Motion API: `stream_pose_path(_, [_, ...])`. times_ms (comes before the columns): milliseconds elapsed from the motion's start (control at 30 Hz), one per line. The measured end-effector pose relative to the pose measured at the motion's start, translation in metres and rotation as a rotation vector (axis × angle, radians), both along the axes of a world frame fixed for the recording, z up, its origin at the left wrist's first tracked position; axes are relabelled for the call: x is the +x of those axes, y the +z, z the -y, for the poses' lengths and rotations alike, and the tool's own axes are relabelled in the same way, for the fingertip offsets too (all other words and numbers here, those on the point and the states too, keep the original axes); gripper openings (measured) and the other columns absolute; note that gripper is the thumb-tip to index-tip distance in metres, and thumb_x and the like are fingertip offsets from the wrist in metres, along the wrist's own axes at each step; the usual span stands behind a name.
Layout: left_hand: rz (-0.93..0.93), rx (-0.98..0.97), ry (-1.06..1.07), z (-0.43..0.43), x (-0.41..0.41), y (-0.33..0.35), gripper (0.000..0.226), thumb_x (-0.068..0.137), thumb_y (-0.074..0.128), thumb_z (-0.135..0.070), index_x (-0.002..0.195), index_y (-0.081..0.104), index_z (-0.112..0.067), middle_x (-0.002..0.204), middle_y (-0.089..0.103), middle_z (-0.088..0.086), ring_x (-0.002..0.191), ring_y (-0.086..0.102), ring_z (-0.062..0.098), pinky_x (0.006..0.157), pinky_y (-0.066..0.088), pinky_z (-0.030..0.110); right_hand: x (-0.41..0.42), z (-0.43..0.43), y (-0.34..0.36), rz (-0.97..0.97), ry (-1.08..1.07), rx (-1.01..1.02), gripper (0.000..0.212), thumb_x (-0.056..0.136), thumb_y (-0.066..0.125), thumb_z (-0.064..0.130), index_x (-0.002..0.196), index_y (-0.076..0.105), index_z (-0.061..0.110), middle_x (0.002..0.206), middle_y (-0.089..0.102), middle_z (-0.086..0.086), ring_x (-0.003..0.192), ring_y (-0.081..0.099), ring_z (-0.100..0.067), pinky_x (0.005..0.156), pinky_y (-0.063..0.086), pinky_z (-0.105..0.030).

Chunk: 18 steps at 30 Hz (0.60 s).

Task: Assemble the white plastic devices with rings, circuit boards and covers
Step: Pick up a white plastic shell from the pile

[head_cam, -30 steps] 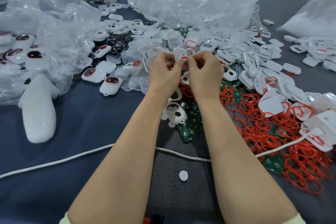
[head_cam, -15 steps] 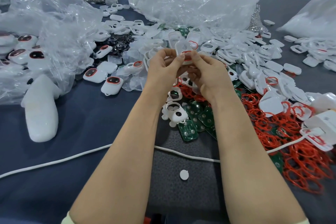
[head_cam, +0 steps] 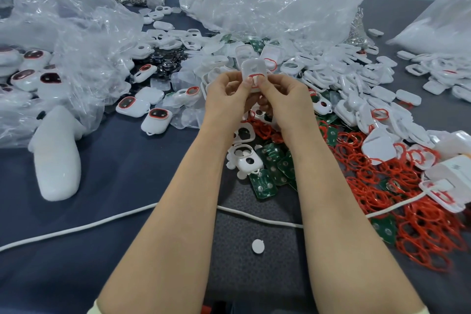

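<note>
While finished devices [head_cam: 156, 120] lie off to my left, my left hand [head_cam: 229, 94] and right hand [head_cam: 283, 95] both pinch a white housing [head_cam: 253, 67] above the parts heap. My thumbs press its red ring [head_cam: 256, 76], and loose rings [head_cam: 420, 224] sprawl rightward.

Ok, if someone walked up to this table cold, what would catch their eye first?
The left hand and right hand pinch a white shell with a red ring at centre. A heap of red rings sprawls on the right over green circuit boards, and crumpled clear bags fill the back.
</note>
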<state>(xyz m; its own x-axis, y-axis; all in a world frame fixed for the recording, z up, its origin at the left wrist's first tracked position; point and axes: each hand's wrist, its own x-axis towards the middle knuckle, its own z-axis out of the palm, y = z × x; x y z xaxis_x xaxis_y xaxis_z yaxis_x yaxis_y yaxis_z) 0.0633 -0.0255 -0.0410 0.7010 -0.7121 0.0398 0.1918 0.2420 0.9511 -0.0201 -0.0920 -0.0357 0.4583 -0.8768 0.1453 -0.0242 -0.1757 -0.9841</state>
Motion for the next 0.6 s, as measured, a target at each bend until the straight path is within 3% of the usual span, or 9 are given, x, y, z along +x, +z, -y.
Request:
stream_pose_path(67, [0.006,0.017,0.015,0.001,0.001,-0.001,0.008,0.096,0.056,-0.007,0.09,0.06,-0.012,0.086,0.067,0.006,0.078,0.068,0.014,0.073,0.056,0.025,0.0,0.0,0.0,-0.057,0.007,-0.078,0.024,0.091,0.064,0.02,0.107,0.067,0.002,0.093,0.07,-0.011,0.074,0.065,-0.008,0.062,0.05,-0.016])
stream_pose_path(133, [0.014,0.015,-0.017,0.001,0.0,-0.002,0.008,0.096,0.056,-0.006,0.094,0.062,-0.01,0.089,0.069,0.007,0.081,0.068,0.014,0.075,0.056,0.022,0.0,-0.001,0.0,-0.088,-0.006,-0.111,0.019,0.091,0.063,0.018,0.101,0.067,0.003,0.09,0.07,-0.011,0.07,0.065,-0.007,0.063,0.052,-0.016])
stream_pose_path(200, [0.038,0.029,-0.054,0.001,-0.002,-0.003,0.011,0.095,0.056,-0.003,0.103,0.063,-0.007,0.095,0.07,0.008,0.088,0.068,0.015,0.078,0.056,0.021,0.001,0.0,-0.001,-0.124,-0.045,-0.12,0.018,0.09,0.064,0.02,0.1,0.067,0.004,0.091,0.07,-0.012,0.074,0.066,-0.014,0.07,0.055,-0.025])
stream_pose_path(300, [0.043,0.026,-0.053,0.003,-0.004,-0.003,0.021,0.095,0.052,0.003,0.114,0.059,-0.002,0.101,0.07,0.01,0.096,0.068,0.019,0.082,0.055,0.022,0.002,-0.001,-0.001,-0.092,-0.066,-0.088,0.017,0.089,0.066,0.02,0.099,0.066,0.006,0.089,0.07,-0.009,0.07,0.065,-0.013,0.065,0.054,-0.022])
stream_pose_path(433, [0.121,0.021,-0.012,0.002,-0.003,0.002,0.027,0.095,0.051,0.004,0.121,0.056,-0.001,0.108,0.067,0.013,0.103,0.066,0.021,0.09,0.053,0.027,-0.002,-0.002,0.005,-0.05,-0.093,-0.107,0.009,0.087,0.067,0.033,0.092,0.066,0.026,0.088,0.07,0.0,0.086,0.067,-0.017,0.077,0.054,-0.03])
stream_pose_path(533, [0.224,0.043,-0.01,0.0,-0.004,0.005,0.026,0.095,0.054,0.001,0.12,0.058,-0.006,0.114,0.067,0.013,0.109,0.064,0.023,0.098,0.051,0.035,-0.008,-0.001,0.012,-0.003,-0.06,-0.033,0.017,0.092,0.059,0.042,0.094,0.067,0.027,0.062,0.062,0.017,0.054,0.058,0.002,0.051,0.044,-0.014])
stream_pose_path(600, [0.246,0.036,-0.039,-0.002,-0.006,0.007,0.024,0.095,0.054,0.0,0.116,0.06,-0.01,0.111,0.068,0.01,0.104,0.065,0.019,0.096,0.052,0.033,-0.007,-0.001,0.015,0.065,-0.004,0.064,0.027,0.096,0.053,0.042,0.089,0.067,0.02,0.05,0.053,0.015,0.039,0.043,0.001,0.04,0.031,-0.011])
